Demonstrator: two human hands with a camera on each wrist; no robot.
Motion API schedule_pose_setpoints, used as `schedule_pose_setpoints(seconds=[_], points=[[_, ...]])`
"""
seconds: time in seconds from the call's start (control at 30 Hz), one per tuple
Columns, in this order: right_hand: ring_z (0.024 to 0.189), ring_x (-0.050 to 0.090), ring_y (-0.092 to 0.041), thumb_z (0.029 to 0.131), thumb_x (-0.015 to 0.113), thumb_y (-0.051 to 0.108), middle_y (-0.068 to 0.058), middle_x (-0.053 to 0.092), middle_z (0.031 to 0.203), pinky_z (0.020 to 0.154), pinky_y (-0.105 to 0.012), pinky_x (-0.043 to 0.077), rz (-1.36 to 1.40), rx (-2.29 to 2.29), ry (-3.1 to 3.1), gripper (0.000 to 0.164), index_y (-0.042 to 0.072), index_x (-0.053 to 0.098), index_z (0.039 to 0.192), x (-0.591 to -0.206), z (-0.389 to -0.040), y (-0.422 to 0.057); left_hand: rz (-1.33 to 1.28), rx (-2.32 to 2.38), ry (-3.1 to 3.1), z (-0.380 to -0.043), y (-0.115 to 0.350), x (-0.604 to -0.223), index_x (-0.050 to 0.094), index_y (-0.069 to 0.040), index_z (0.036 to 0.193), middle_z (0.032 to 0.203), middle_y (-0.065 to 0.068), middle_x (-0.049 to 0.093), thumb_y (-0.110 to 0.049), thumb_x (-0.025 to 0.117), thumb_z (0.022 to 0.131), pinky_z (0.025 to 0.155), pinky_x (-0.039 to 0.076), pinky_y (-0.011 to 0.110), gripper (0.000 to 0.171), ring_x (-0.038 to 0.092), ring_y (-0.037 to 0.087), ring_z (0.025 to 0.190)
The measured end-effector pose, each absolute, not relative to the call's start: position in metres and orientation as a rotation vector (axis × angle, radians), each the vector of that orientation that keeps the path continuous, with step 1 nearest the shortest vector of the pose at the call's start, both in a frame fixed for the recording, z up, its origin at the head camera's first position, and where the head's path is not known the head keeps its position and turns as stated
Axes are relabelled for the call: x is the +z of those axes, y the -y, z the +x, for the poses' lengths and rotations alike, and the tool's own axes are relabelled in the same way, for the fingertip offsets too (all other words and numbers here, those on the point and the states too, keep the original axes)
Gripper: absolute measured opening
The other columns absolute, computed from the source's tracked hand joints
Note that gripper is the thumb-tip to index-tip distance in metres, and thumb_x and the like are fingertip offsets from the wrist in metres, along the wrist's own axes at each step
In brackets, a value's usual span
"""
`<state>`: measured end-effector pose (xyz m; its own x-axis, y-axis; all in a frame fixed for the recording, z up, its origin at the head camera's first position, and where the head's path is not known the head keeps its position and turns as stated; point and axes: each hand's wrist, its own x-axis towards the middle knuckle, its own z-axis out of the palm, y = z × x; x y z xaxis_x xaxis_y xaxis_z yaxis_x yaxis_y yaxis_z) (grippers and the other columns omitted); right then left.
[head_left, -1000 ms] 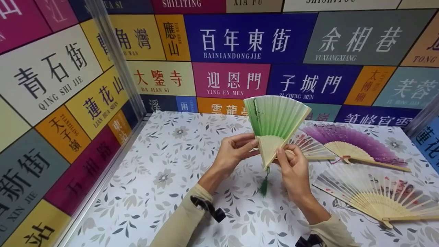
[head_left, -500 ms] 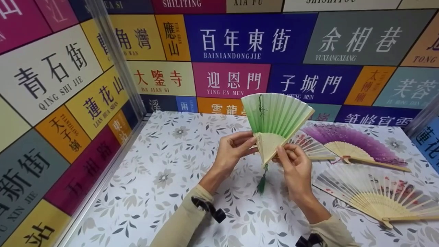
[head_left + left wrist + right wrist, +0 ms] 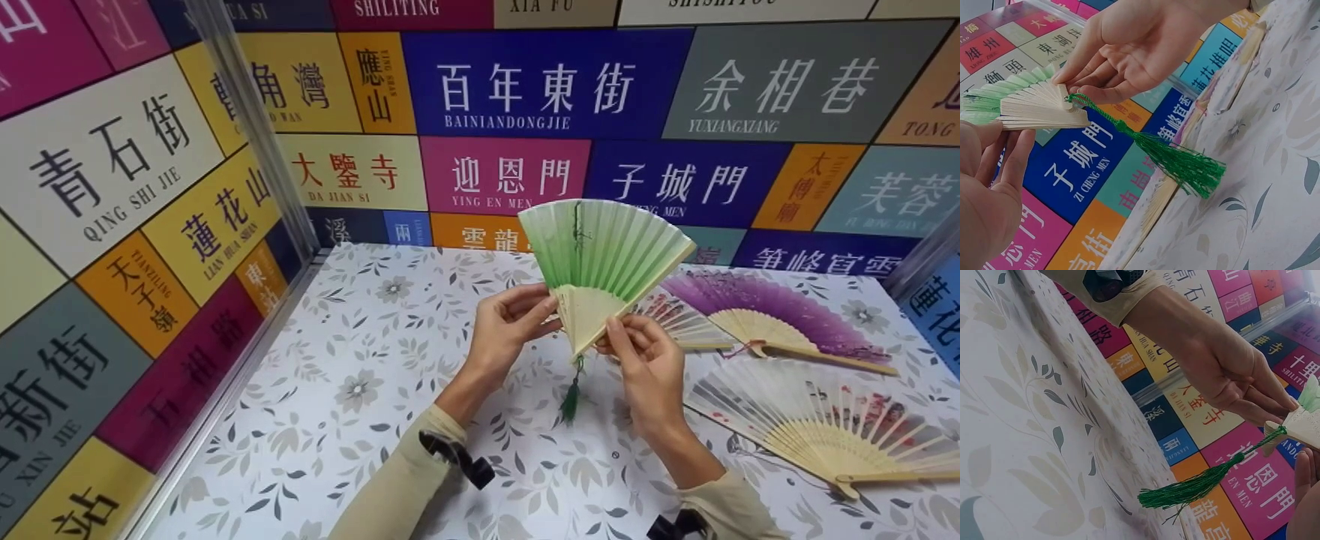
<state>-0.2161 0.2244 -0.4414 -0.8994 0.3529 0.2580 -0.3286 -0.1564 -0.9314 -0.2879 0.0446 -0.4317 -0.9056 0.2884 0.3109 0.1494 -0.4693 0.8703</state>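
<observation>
A green folding fan [image 3: 600, 259], partly spread, is held up above the table in the head view. My left hand [image 3: 506, 334] pinches its left outer rib between thumb and fingers. On the opposite side, my right hand [image 3: 646, 367] pinches the right outer rib near the base. From the pivot hangs a green tassel [image 3: 571, 397], which also shows large in the left wrist view as the tassel [image 3: 1179, 160]. The right wrist view has the fan's base [image 3: 1297, 424] at its right edge, with most of the leaf cut off.
Spread fans lie on the right of the flower-patterned table [image 3: 360, 450]: a purple fan [image 3: 810, 319], a white fan with red figures [image 3: 832, 427], and another patterned fan [image 3: 679, 322] partly behind my right hand. Coloured sign panels [image 3: 540, 82] form walls behind and at left.
The green fan has spread wider, its two outer ribs moving apart. It has risen slightly, and its tassel has swung a little to the left.
</observation>
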Motion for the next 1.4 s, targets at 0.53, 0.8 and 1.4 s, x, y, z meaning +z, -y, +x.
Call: schedule_pose_setpoints(seconds=[0.53,0.8,1.4], points=[[0.081,0.069,-0.022,0.095,0.071,0.022,-0.017,0.07,0.094,0.079,-0.032,0.064,-0.022,2.092,1.697,0.033,-0.006,0.061,0.111,-0.4417,-0.2148,-0.2261,0.62,2.57,-1.571,-0.2886,-0.0435,-0.434,0.065,0.006,0.116,0.105,0.019,0.073,-0.007,0.072,0.092,0.086,0.064,0.046,0.028,0.074,0.029,0.098],[0.079,0.069,-0.022,0.095,0.071,0.019,-0.017,0.07,0.091,0.078,-0.032,0.065,0.008,2.107,1.654,0.033,-0.008,0.06,0.11,-0.4424,-0.2158,-0.225,0.606,2.585,-1.566,-0.2887,-0.0444,-0.4344,0.065,0.005,0.115,0.105,0.018,0.072,-0.007,0.073,0.092,0.085,0.064,0.046,0.027,0.073,0.028,0.098],[0.08,0.07,-0.022,0.095,0.07,0.019,-0.017,0.071,0.094,0.078,-0.032,0.065,-0.012,2.115,1.63,0.033,-0.008,0.059,0.111,-0.4417,-0.216,-0.2246,0.541,2.647,-1.544,-0.2882,-0.0462,-0.4335,0.064,0.005,0.114,0.103,0.018,0.07,-0.007,0.075,0.09,0.084,0.064,0.047,0.028,0.073,0.026,0.094]])
